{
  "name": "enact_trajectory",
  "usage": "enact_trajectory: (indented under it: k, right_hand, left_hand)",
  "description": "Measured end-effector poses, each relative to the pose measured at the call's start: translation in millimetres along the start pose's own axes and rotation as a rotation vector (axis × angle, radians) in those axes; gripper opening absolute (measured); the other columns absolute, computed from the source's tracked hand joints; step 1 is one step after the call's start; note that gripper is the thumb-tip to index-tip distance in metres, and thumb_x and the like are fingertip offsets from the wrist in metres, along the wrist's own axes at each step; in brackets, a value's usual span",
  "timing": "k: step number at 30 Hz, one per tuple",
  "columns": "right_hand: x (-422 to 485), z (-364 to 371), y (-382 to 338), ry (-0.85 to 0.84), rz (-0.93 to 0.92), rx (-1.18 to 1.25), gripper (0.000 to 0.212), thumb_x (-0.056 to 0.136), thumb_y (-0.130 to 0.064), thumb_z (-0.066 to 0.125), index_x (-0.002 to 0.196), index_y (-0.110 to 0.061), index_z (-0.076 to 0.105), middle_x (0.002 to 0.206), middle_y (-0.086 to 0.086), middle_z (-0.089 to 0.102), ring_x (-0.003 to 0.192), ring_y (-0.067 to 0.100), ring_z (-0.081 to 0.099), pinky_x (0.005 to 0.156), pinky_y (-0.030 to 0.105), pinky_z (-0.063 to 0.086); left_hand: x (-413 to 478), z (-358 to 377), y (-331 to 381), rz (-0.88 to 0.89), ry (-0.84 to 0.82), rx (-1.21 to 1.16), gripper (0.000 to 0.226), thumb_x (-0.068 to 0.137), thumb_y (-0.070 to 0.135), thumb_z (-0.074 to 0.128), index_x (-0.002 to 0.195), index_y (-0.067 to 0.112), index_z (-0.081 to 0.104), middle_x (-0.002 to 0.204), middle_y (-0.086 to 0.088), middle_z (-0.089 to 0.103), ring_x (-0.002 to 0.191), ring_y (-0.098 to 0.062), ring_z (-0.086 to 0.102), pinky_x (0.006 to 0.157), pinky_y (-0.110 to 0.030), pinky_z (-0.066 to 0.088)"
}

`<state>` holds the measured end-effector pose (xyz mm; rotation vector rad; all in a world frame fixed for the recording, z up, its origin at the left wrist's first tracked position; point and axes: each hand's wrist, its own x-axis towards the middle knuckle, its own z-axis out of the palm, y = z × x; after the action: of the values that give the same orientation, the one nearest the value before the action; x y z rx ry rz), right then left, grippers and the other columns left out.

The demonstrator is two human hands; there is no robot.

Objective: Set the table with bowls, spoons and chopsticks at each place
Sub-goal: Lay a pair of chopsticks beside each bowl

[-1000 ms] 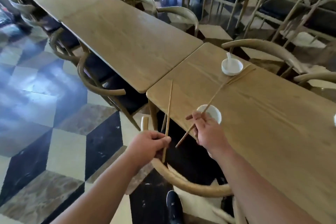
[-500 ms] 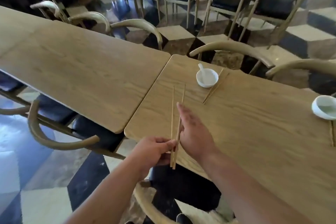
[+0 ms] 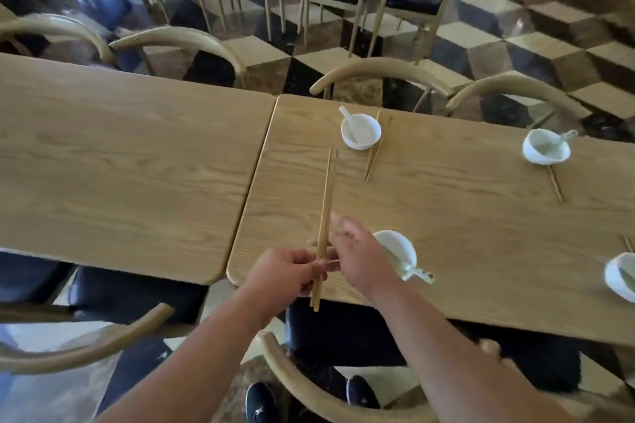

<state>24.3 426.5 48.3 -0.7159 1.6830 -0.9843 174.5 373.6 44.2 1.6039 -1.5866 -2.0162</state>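
Head view: the left hand (image 3: 287,268) has its grip clenched round the lower part of a pair of chopsticks (image 3: 324,216), which point toward twelve o'clock over the counter (image 3: 464,223). Half a second ago the two sticks were splayed a little apart; now they lie together as one line, and a second ago each hand held one stick. The right hand (image 3: 360,251) has come off them: its grip is released, fingers spread, just at three o'clock of the sticks, with one fingertip perhaps brushing them, though blur hides that. Behind it, at three o'clock, sits the near bowl (image 3: 400,245) with a spoon (image 3: 417,273) resting in it. So the pair looks evened up and ready to be laid beside this bowl. The far bowl (image 3: 360,130) at twelve o'clock already has its spoon and far chopsticks (image 3: 374,151). The long counter at nine o'clock (image 3: 120,165) holds nothing yet.
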Motion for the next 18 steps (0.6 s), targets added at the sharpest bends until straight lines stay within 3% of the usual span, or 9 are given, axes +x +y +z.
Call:
enact_trajectory:
  k: [2,5,8,10,13,18]
  right_hand:
    - [2,13,11,-0.024,0.072,0.022,0.024,0.108,-0.024,0.055,0.111,-0.008,0.073,0.092,0.015,0.079,0.081,0.026,0.075,0.085,0.046,0.063]
    - [3,25,36,0.006,0.162,0.048,0.026,0.106,-0.031,0.062,0.099,-0.01,0.076,0.088,0.014,0.08,0.086,0.031,0.079,0.08,0.041,0.062]
    - [15,28,59,0.071,0.252,0.078,0.026,0.106,-0.031,0.064,0.095,-0.01,0.075,0.079,0.006,0.077,0.073,0.02,0.075,0.071,0.034,0.061]
    - [24,30,75,0.109,0.308,0.068,0.026,0.105,-0.029,0.066,0.091,-0.009,0.074,0.077,0.008,0.077,0.07,0.021,0.076,0.073,0.038,0.064]
    - [36,34,96,0.159,0.35,-0.021,0.028,0.102,-0.036,0.066,0.086,-0.014,0.071,0.081,0.013,0.08,0.076,0.034,0.079,0.077,0.055,0.066]
    - [45,29,116,0.218,0.338,-0.424,0.028,0.1,-0.043,0.055,0.084,-0.022,0.063,0.079,-0.001,0.074,0.077,0.025,0.071,0.07,0.04,0.057]
  left_hand:
    - [9,-7,-6,0.012,-0.001,0.07,0.015,0.101,0.017,0.071,0.096,0.01,0.082,0.072,-0.001,0.077,0.047,0.001,0.062,0.05,-0.014,0.049]
    - [24,-7,-18,-0.004,-0.014,0.142,0.016,0.1,0.019,0.071,0.09,0.017,0.084,0.077,-0.007,0.081,0.07,-0.021,0.077,0.07,-0.035,0.065]
    - [45,1,-37,-0.025,-0.027,0.198,0.023,0.099,0.025,0.071,0.081,0.02,0.084,0.08,-0.01,0.081,0.088,-0.037,0.077,0.084,-0.056,0.063]
    - [60,9,-50,-0.044,-0.024,0.231,0.027,0.099,0.027,0.068,0.077,0.022,0.083,0.076,-0.006,0.081,0.084,-0.034,0.078,0.084,-0.055,0.063]
    - [80,19,-66,-0.074,-0.027,0.259,0.028,0.098,0.027,0.064,0.078,0.024,0.083,0.073,-0.002,0.08,0.078,-0.026,0.079,0.083,-0.05,0.064]
    - [105,39,-84,-0.126,-0.045,0.314,0.031,0.098,0.022,0.059,0.079,0.021,0.083,0.071,-0.007,0.078,0.071,-0.028,0.076,0.079,-0.054,0.064]
